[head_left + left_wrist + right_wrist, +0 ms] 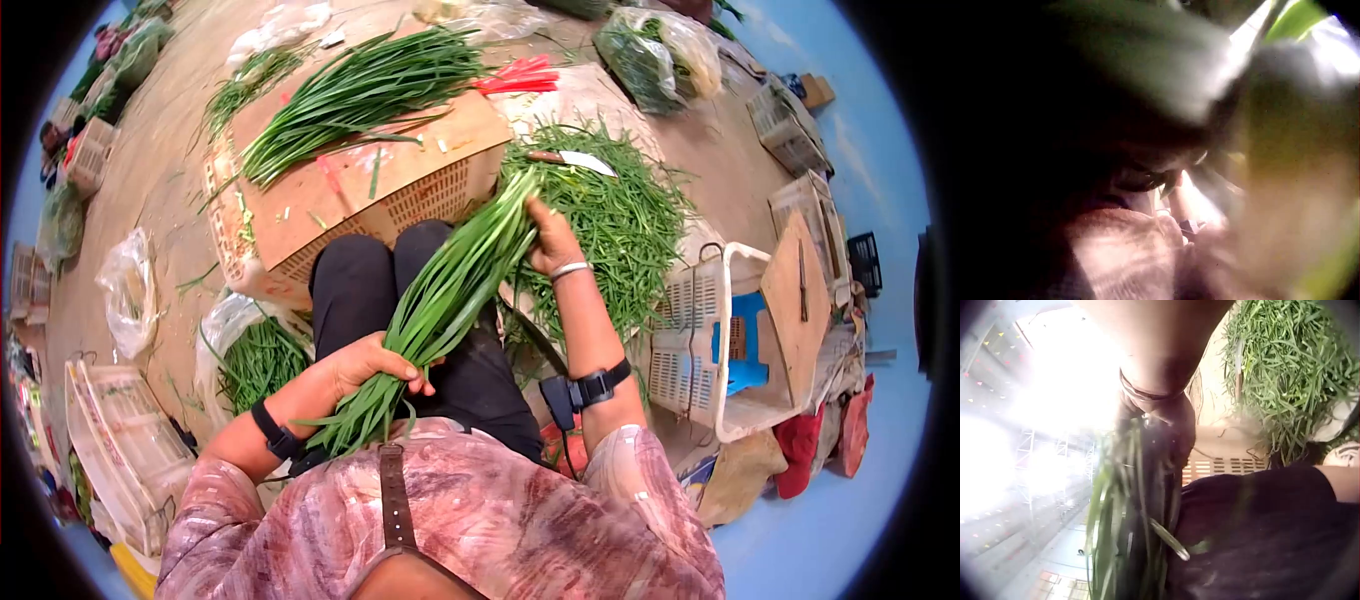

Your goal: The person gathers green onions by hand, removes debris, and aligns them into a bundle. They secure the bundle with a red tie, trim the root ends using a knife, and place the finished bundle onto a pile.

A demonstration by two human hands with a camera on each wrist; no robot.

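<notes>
A long bunch of green chives lies slantwise over the person's lap, pale stem ends up and right, leaf tips down at the left. My right hand grips it near the stem ends. Lower down, my left hand holds the leafy part, thumb across the top. In the right wrist view, blades of the chives hang below the right hand. The left wrist view is mostly dark and blurred. A knife with a wooden handle rests on a heap of loose greens beyond the right hand.
Ahead, a board on a crate carries more chives, with red strips beside them. White crates stand at the right and left. A plastic bag of greens sits by the left leg.
</notes>
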